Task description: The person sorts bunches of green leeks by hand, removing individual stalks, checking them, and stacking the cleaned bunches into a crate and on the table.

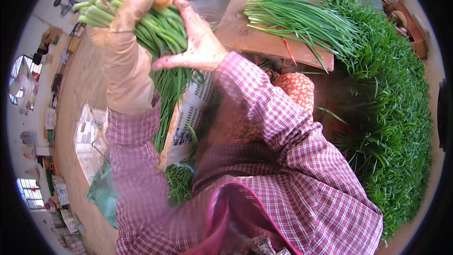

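Observation:
A bundle of green leafy stalks, which look like garlic chives, is lifted at the upper left, its cut pale ends pointing left. My left hand, in a pale, stained rubber glove, wraps its fingers round the bundle near those ends. Bare and soiled, my right hand presses the bundle from its right side, thumb spread below it. Long leaves hang down from the bundle over a white plastic crate. Part of the fingers at the top edge is cut off or overlapped.
On a low wooden board lies a loose pile of long green leaves, with a red strip at its edge. A large heap of greens fills the right side. Green plastic and a white crate stand at left.

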`<state>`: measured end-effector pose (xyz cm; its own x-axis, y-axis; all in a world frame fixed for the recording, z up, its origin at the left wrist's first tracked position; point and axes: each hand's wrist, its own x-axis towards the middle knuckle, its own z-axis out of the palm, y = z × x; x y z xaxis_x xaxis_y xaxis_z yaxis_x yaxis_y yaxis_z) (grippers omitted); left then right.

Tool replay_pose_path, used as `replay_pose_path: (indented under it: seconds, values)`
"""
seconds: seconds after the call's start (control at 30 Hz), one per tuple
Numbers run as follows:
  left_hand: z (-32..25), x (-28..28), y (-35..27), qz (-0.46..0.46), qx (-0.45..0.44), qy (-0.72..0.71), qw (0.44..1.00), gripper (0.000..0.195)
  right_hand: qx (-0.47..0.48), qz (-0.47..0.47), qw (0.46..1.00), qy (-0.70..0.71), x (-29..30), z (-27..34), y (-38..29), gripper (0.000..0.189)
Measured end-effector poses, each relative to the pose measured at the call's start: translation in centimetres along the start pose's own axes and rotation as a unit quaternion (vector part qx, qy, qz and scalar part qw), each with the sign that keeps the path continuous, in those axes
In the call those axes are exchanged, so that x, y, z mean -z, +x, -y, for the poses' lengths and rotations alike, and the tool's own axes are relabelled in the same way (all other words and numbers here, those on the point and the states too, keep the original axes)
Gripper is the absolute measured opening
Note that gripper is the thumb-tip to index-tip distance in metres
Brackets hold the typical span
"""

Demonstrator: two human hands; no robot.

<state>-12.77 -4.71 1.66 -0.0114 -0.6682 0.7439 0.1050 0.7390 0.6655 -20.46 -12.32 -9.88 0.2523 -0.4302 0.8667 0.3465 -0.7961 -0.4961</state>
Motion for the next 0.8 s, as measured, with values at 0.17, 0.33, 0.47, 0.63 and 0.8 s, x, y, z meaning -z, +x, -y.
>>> replay_pose_path:
  seconds: [0.17,0.33,0.47,0.63,0.8]
  values:
    - [0.8,-4.0,2.5,0.049,0.008,-0.215,0.975,0.034,0.037,-0.034,0.982,-0.183,7.0,3.5,2.6,0.084]
    - [5.2,-5.6,5.8,0.082,-0.02,-0.195,0.977,0.093,0.022,0.005,0.911,-0.412,17.3,8.6,5.3,0.062]
    - [14.9,-1.2,6.0,0.173,0.061,0.076,0.98,0.061,-0.018,0.06,0.773,-0.631,23.0,10.3,4.5,0.066]
    - [27.9,-2.2,4.1,0.343,0.133,0.412,0.834,0.105,-0.104,0.106,0.715,-0.684,29.6,6.6,-0.2,0.081]
    - [33.8,-3.7,5.6,0.445,0.092,0.405,0.794,0.113,-0.135,0.169,0.737,-0.64,27.8,5.1,-2.2,0.073]
